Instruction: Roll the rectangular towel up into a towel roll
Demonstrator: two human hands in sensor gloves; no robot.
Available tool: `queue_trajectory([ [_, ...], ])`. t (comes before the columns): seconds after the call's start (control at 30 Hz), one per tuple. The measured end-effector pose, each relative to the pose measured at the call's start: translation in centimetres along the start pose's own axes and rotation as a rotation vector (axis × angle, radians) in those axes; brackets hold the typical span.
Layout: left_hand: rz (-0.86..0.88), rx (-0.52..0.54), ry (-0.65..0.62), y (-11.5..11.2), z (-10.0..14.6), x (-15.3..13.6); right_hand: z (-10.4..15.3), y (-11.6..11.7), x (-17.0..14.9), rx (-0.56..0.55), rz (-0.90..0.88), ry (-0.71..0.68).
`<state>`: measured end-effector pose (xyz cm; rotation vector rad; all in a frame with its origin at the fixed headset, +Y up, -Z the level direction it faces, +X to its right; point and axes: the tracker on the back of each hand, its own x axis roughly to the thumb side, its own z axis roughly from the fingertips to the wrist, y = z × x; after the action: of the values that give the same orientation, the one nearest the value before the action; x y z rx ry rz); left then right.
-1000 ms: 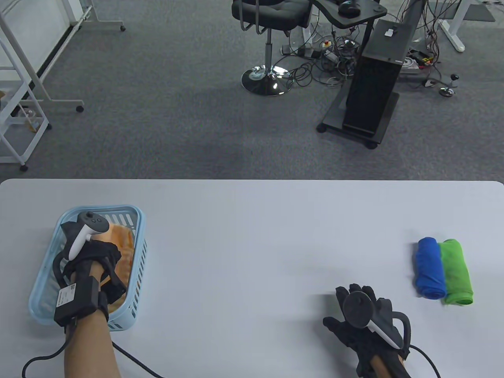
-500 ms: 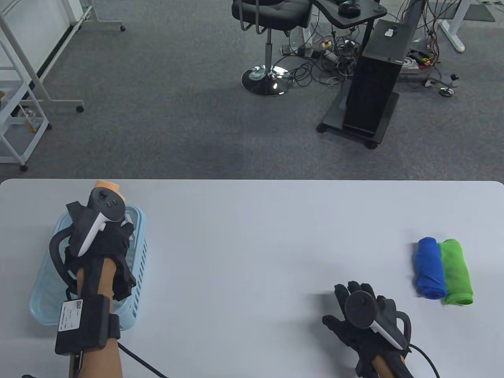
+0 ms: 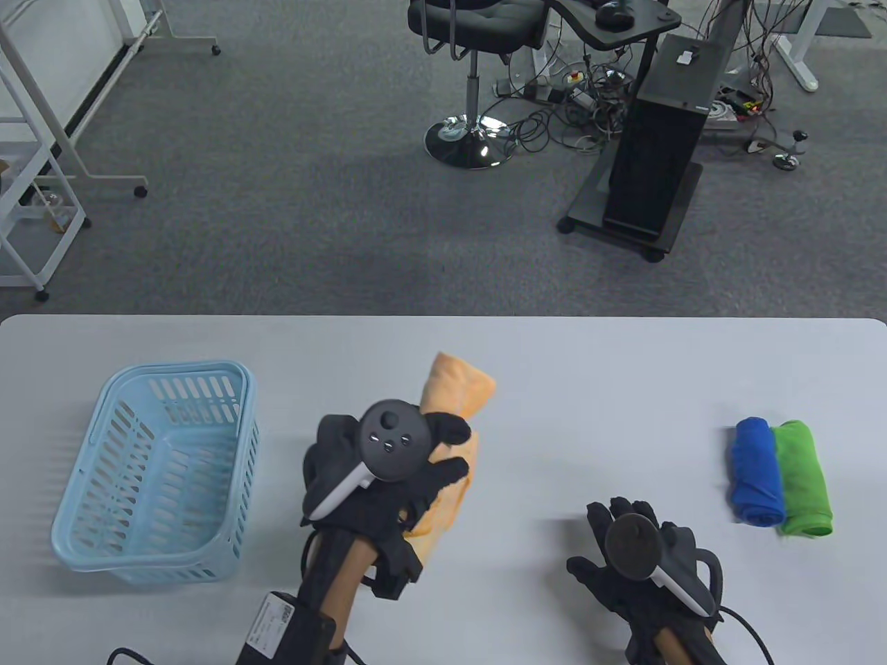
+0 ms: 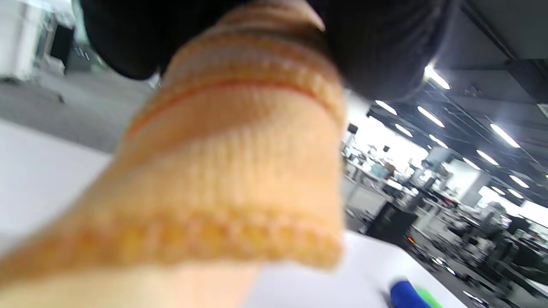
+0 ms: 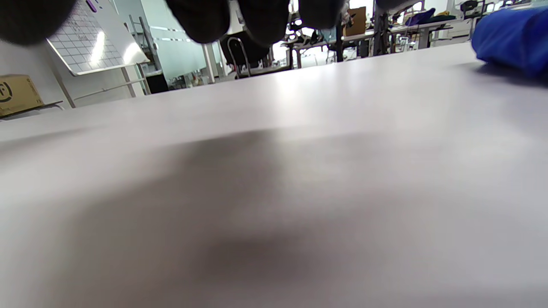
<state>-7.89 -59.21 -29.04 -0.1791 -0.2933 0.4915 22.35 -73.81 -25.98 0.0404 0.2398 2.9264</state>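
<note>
The bench under me is pale grey-white with rounded far corners, and past its far edge lies grey carpet. Out there stand a black swivel chair on a chrome foot, a black cabinet on castors beside a tangle of cables, and white rack frames at the left. On the bench's left side sits a light blue slatted basket. Near the right edge lie a blue towel roll and a green towel roll, side by side and touching.

My left hand is over the middle of the bench, well apart from the basket, and its fingers are wrapped round the orange towel. The towel is bunched lengthwise; its far end sticks out beyond my fingers and its near end hangs out below my palm. In the left wrist view the cloth fills most of the picture, blurred, with a stitched hem across it. I cannot tell whether it touches the bench.

My right hand is low over the bench near its front edge, palm down, fingers spread and holding nothing. It is near the blue roll but apart from it.
</note>
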Motion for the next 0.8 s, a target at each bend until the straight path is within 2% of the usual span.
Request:
queue_trajectory([
  [0.1, 0.183, -0.128, 0.016, -5.8, -0.6, -1.9, 0.0, 0.0, 0.1, 0.002, -0.006, -0.003],
  [0.17, 0.274, -0.147, 0.044, -8.8, -0.5, -3.6, 0.0, 0.1, 0.1, 0.007, -0.005, -0.006],
  [0.3, 0.404, -0.154, 0.216, -12.6, 0.1, -8.2, -0.2, 0.4, 0.1, 0.021, 0.005, -0.005],
  [0.4, 0.414, -0.177, 0.346, -13.8, 1.0, -10.4, -0.3, 0.6, 0.3, 0.032, 0.011, -0.004],
  [0.47, 0.243, -0.185, 0.358, -14.1, 1.6, -10.9, -0.2, 0.7, 0.8, 0.035, 0.015, -0.021],
  [0.6, -0.055, -0.203, 0.374, -12.9, 2.1, -10.2, 0.2, 0.9, 2.3, 0.050, 0.032, -0.068],
  [0.67, -0.166, -0.247, 0.413, -12.9, 2.2, -10.2, 0.4, 1.0, 2.9, 0.049, 0.043, -0.092],
  [0.73, -0.266, -0.279, 0.460, -13.4, 2.1, -10.7, 0.6, 1.1, 3.3, 0.053, 0.042, -0.106],
  [0.8, -0.237, -0.253, 0.443, -13.7, 1.8, -10.9, 0.7, 1.2, 3.5, 0.058, 0.040, -0.114],
])
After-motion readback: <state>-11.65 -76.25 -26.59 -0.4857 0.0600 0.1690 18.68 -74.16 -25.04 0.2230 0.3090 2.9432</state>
